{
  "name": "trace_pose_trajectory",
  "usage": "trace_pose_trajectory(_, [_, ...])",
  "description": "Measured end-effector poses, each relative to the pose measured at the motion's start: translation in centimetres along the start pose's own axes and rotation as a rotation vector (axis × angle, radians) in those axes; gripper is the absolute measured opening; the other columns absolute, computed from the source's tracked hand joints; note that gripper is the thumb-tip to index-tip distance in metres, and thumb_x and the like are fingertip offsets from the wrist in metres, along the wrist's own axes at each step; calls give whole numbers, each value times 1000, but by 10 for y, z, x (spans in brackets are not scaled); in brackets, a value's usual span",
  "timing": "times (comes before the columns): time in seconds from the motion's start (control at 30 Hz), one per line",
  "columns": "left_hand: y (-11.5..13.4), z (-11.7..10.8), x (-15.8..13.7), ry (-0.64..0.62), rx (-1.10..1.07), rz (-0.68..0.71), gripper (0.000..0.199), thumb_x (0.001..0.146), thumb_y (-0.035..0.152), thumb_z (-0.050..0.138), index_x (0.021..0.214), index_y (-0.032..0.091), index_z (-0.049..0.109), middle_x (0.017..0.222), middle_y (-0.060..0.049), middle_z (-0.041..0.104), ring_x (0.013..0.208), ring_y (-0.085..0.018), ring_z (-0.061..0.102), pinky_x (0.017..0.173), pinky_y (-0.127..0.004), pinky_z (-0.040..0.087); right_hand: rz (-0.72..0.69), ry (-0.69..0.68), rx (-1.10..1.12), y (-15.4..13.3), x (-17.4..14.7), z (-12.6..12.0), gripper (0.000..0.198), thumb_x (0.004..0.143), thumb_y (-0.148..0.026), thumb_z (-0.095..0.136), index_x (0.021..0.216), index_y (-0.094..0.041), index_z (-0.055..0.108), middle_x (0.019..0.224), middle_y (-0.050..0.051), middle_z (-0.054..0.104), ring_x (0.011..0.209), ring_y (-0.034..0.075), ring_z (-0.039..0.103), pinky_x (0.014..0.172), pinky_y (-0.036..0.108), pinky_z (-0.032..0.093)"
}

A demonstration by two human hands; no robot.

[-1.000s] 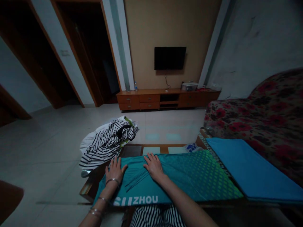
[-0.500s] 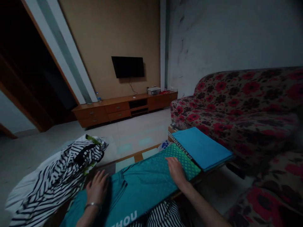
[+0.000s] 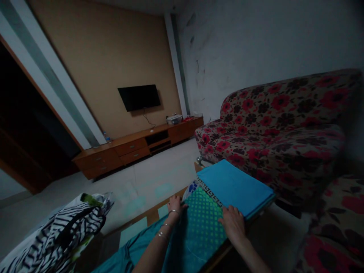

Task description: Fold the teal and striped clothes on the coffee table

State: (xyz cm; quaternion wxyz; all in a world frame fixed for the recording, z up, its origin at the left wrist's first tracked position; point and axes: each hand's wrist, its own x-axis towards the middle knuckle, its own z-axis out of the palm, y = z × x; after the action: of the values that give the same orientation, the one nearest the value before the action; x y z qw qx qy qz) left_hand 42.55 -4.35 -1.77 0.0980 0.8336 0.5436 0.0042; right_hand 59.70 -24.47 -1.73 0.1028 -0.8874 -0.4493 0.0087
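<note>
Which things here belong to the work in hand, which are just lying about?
Apparently in work:
teal-green garment, left hand at its far edge
blue folded cloth, by the right hand

Lying about:
striped clothes heap (perhaps involved)
bottle
plastic box

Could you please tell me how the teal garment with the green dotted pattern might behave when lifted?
The teal garment is probably floppy, since soft wrinkles run through its part at the picture's lower left. It looks thin, lying almost flat over the table, so it is likely light for its size.
</note>
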Motion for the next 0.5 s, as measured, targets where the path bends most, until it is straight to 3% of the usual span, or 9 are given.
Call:
trace_pose_trajectory(0.13, [52, 5, 37, -63, -1, 49, 39, 74, 35, 69, 109, 21, 59, 127, -12, 55, 122, -30, 45, 95, -41, 38, 26, -60, 52, 6, 11, -2, 25, 78, -27, 70, 99, -15, 67, 99, 13, 66, 98, 29, 60, 82, 38, 40])
trace_pose_trajectory(0.27, [88, 4, 74, -164, -5, 49, 42, 74, 30, 72, 112, 18, 58, 121, -11, 58, 117, -30, 49, 95, -44, 40, 3, -123, 98, 11, 20, -3, 25, 78, -25, 69, 101, -15, 66, 96, 12, 69, 98, 29, 61, 82, 38, 41])
trace_pose_trajectory(0.4, [103, 1, 100, -314, -47, 105, 27, 85, 35, 62, 104, 15, 61, 105, -6, 62, 95, -20, 60, 83, -39, 50, -31, -131, 140, 13, 25, 2, 21, 79, -23, 67, 99, -15, 66, 97, 11, 68, 98, 28, 61, 82, 37, 42])
trace_pose_trajectory(0.5, [103, -5, 109, -365, -142, 200, 18, 78, 27, 69, 89, 12, 65, 82, 0, 65, 74, -15, 60, 68, -27, 50, -58, -79, 192, 14, 25, 5, 15, 80, -18, 64, 95, -16, 66, 97, 11, 67, 98, 27, 61, 81, 33, 42])
